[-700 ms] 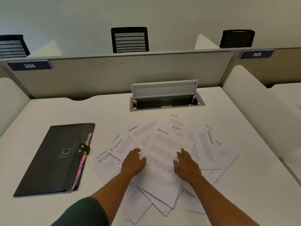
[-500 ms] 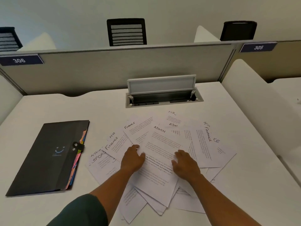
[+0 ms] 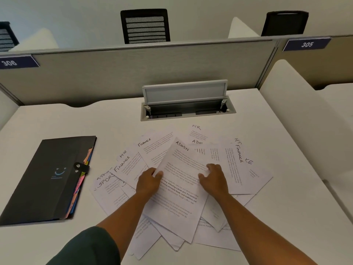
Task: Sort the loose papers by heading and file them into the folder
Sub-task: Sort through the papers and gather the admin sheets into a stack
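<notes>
Head view: a white counter in a numbered cubicle, seen from above and behind the person's arms.
Papers: loose sheets fanned out mid-counter, overlapping, with handwritten headings (FINANCE, HR, ADMIN and a partly covered SPOR… can be read).
Top sheet: the ADMIN page lies uppermost, tilted, between both hands.
Left hand: fingers curled, pinching the ADMIN page's left edge, which lifts slightly.
Right hand: fingers bent, tips on the same page's right edge; whether they clamp it or only press, I cannot tell.
Folder: dark, closed with a snap strap, lying flat left of the papers, coloured tabs showing along its right edge.
Behind: an open cable hatch before the grey partition.
</notes>
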Demonstrator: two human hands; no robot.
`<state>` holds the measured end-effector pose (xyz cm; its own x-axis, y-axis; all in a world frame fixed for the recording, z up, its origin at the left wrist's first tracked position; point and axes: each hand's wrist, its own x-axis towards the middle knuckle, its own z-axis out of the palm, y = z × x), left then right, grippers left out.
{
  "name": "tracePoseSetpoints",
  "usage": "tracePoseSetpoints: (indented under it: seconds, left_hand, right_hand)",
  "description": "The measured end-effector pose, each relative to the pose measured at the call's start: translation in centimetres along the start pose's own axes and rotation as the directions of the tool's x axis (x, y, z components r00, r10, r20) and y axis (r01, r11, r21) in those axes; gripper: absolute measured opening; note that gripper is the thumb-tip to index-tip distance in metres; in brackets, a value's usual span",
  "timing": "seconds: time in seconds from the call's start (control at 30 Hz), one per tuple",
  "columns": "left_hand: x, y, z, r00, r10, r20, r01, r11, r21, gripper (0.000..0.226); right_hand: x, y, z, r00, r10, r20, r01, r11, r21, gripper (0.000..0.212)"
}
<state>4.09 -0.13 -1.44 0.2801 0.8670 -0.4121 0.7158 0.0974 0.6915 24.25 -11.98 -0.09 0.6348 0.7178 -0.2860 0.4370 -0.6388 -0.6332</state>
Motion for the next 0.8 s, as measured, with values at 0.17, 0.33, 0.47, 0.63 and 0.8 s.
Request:
tracePoseSetpoints:
  seconds: [0.17, 0.33, 0.47, 0.63, 0.8]
  left_hand:
    - [-0.3, 0.4, -0.8, 0.992, -0.086, 0.096, 0.102, 0.980, -0.170, 0.022]
    - [-0.3, 0.6, -0.8, 0.961, -0.194, 0.198, 0.254, 0.903, -0.348, 0.021]
    - [-0.3, 1.1, -0.3, 0.952, -0.203, 0.229, 0.278, 0.886, -0.371, 0.027]
    - [0.5, 2.1, 0.7, 0.991, -0.136, 0.022, 0.137, 0.953, -0.269, 0.024]
    - [1.0, 3.5, 1.3, 0.992, -0.067, -0.106, 0.064, 0.998, -0.028, 0.034]
  right_hand:
    - [0.6, 0.1, -0.6, 0.977, 0.206, -0.065, -0.189, 0.962, 0.199, 0.069]
    - [1.1, 0.6, -1.2, 0.950, 0.311, -0.012, -0.283, 0.880, 0.380, 0.067]
    - [1.4, 1.2, -1.9, 0.955, 0.214, 0.207, -0.296, 0.763, 0.575, 0.032]
    - [2.4, 2.7, -2.7, 0.953, 0.278, 0.119, -0.302, 0.861, 0.410, 0.045]
    - [3.0, 4.2, -4.4, 0.927, 0.375, 0.017, -0.359, 0.870, 0.339, 0.050]
